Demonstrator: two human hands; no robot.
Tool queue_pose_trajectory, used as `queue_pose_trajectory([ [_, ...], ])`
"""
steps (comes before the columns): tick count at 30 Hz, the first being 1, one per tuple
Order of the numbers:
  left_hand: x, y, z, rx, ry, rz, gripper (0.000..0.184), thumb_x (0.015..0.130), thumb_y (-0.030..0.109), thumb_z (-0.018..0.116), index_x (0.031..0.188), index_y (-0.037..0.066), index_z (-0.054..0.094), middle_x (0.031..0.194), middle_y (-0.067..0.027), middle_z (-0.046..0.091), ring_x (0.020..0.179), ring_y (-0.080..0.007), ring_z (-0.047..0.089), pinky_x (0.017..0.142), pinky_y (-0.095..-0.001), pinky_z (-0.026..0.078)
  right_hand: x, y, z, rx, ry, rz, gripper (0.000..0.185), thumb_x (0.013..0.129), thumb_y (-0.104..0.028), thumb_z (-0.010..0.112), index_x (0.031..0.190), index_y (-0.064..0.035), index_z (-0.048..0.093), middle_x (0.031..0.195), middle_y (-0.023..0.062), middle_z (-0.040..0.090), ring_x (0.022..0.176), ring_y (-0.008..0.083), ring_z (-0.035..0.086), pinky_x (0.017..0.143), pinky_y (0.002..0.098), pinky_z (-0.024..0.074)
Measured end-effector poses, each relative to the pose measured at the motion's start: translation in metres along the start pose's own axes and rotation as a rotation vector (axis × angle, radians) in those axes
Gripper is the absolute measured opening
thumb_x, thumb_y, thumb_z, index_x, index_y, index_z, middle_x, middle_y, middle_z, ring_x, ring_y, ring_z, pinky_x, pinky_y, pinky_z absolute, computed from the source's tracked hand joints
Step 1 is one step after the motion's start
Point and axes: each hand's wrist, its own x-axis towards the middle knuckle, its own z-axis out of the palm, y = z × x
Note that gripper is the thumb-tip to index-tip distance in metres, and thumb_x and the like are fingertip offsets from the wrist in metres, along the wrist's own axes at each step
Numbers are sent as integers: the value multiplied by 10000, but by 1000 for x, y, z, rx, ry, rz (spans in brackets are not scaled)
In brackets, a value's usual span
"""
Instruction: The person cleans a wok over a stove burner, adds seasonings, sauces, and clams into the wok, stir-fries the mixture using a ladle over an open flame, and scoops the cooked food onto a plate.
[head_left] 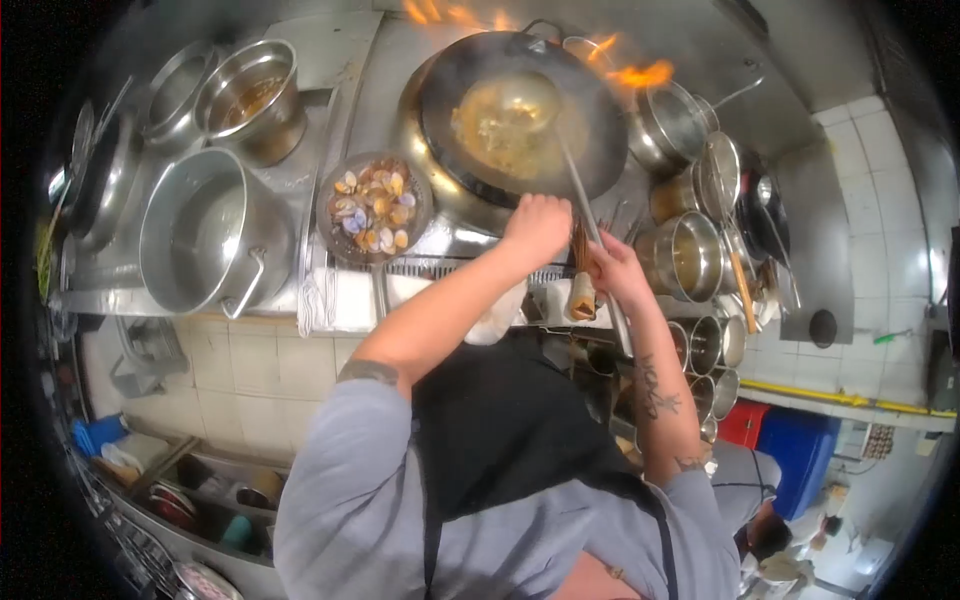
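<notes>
A dark wok (440, 110) tilts over the burner, with steaming yellowish broth (480, 130) inside. My left hand (540, 228) is closed in a fist at its near rim; the exact part it grips is hidden under the fingers. My right hand (618, 268) wraps round the long handle of a ladle (575, 180), whose bowl rests in the broth. Beside my right hand lies a bamboo wok brush (583, 285). Left of the wok, a long-handled strainer (328, 215) holds clams (375, 208).
Flames (640, 75) rise behind the wok. A large empty pot (195, 230) and a pot of brown liquid (250, 100) stand left. Metal pots (685, 255) and a mesh skimmer (720, 175) crowd the right. Another person (765, 530) is at lower right, near a blue bin (795, 460).
</notes>
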Motion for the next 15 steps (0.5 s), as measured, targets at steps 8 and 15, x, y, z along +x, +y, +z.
queue_pose_trajectory([
  [8, -53, 14, -36, -188, 367, 233, 308, 858, 52, 570, 1163, 14, 592, 1163, -154, 599, 1070, -338, 565, 989, -458, 420, 10, 47, -18, -172, 227, -355, 528, 945, -142, 596, 1405, 71, 446, 1270, 250, 620, 1145, 246, 615, 971, 320, 461],
  [15, -126, 41, -37, -776, 61, 357, 222, 848, -4, 617, 1068, 14, 636, 1024, -153, 636, 956, -332, 612, 829, -406, 497, -5, 54, -15, -596, 403, -362, 525, 912, -101, 601, 1414, -16, 469, 1089, 262, 674, 1007, 350, 684, 826, 393, 541],
])
